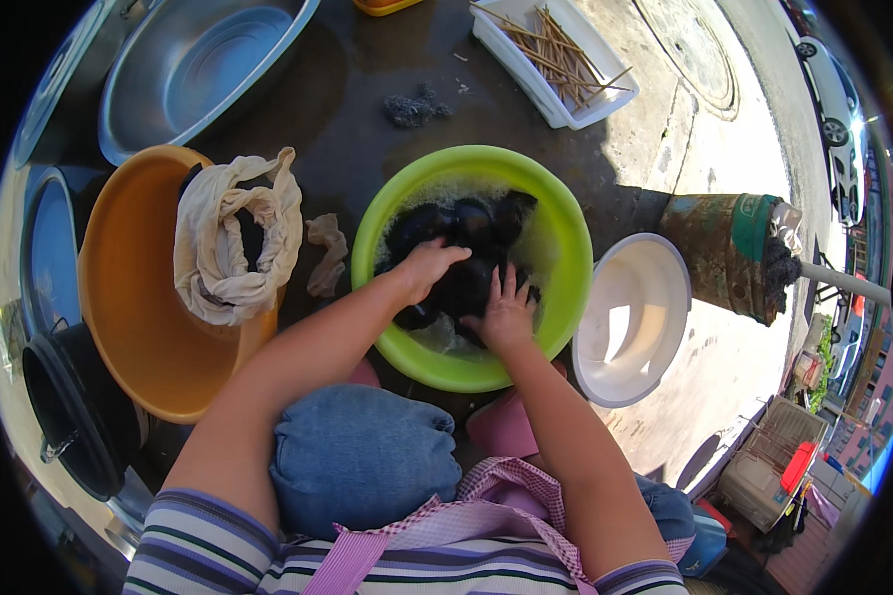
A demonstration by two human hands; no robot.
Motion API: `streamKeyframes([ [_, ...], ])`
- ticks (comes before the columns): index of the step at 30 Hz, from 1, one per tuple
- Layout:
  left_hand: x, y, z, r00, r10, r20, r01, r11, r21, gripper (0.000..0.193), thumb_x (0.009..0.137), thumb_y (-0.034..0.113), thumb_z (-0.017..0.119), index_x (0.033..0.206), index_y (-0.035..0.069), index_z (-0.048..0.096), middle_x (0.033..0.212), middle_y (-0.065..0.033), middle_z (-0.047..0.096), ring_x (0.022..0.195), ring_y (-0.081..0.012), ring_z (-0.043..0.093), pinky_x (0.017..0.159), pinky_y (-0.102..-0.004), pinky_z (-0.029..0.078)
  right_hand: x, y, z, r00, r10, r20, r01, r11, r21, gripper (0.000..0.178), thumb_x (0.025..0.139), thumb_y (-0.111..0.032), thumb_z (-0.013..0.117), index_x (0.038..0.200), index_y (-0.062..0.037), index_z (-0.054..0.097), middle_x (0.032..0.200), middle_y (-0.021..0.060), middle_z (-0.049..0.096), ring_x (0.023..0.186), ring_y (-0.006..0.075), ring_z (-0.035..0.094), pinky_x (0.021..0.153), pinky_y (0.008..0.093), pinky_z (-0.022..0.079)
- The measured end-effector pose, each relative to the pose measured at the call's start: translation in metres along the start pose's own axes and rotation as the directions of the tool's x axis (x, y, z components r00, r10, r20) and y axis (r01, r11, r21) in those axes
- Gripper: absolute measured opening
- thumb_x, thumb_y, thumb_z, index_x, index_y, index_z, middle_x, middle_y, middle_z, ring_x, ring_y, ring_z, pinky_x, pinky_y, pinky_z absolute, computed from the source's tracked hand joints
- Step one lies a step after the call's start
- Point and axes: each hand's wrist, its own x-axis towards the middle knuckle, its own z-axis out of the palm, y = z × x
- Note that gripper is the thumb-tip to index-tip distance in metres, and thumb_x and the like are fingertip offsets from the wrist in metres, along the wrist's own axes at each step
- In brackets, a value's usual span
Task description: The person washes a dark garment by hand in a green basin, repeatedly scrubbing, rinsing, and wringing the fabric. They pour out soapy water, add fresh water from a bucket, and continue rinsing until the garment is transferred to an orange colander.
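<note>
Head view shows, at left of the frame, an orange plastic tub, which seems the largest vessel. At the centre stands a lime-green round basin with foamy water. In the upper left corner there is an oval metal tub. Right of the green basin, just beside it, is a white basin, and farther right a rusty bucket. Beige cloth hangs over the rim of the orange tub. At upper right, a white rectangular tray holds thin wooden sticks. Dark, wet, rounded items lie in the green basin; their exact kind I cannot tell. Both hands are on them: the right hand is released, with fingers spread; the left hand lies across them, but whether it grasps anything I cannot tell. Smallest is a grey scouring tangle, at upper centre.
</note>
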Motion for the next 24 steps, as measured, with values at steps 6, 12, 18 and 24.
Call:
streamKeyframes([
  [6,0.013,-0.007,0.006,0.992,-0.064,-0.108,0.066,0.998,0.012,0.055,0.091,0.033,0.062,0.134,0.002,0.046,0.131,-0.0087,0.056,0.117,-0.0216,0.055,0.1,-0.038,0.043,0.035,0.016,-0.015,0.988,0.136,-0.071,-0.106,0.94,0.323,0.059,0.078,-0.021,0.066,0.133,-0.0072,0.049,0.13,0.018,0.05,0.116,0.0422,0.049,0.098,0.0489,0.041],
  [12,-0.003,0.023,0.011,0.961,-0.012,0.276,0.116,0.924,-0.365,0.047,0.096,0.051,0.045,0.11,0.01,0.062,0.098,-0.0068,0.065,0.085,-0.0203,0.064,0.085,-0.0338,0.051,-0.025,-0.084,-0.108,0.893,-0.128,-0.43,0.372,0.749,0.549,0.053,0.073,-0.018,0.069,0.124,-0.0149,0.056,0.107,0.0172,0.054,0.097,0.0378,0.06,0.08,0.0416,0.052],
  [18,0.005,-0.019,0.04,0.996,-0.073,0.055,0.091,0.862,-0.498,0.025,0.095,0.026,0.055,0.115,0.012,0.06,0.105,-0.007,0.065,0.091,-0.0208,0.064,0.082,-0.0371,0.052,0.06,-0.033,-0.086,0.852,0.257,-0.457,-0.034,0.897,0.441,0.021,0.087,-0.031,0.062,0.098,-0.013,0.064,0.102,0.0152,0.058,0.092,0.0375,0.059,0.076,0.0483,0.049],
  [24,-0.003,-0.026,-0.012,0.989,0.078,0.128,-0.009,0.884,-0.468,0.034,0.099,0.03,0.039,0.118,0.009,0.058,0.108,-0.0092,0.064,0.098,-0.0254,0.063,0.09,-0.0382,0.05,-0.003,-0.09,-0.079,0.892,0.033,-0.451,0.262,0.775,0.575,0.03,0.078,-0.033,0.073,0.093,-0.0099,0.06,0.117,0.0145,0.053,0.103,0.037,0.057,0.084,0.0433,0.05],
])
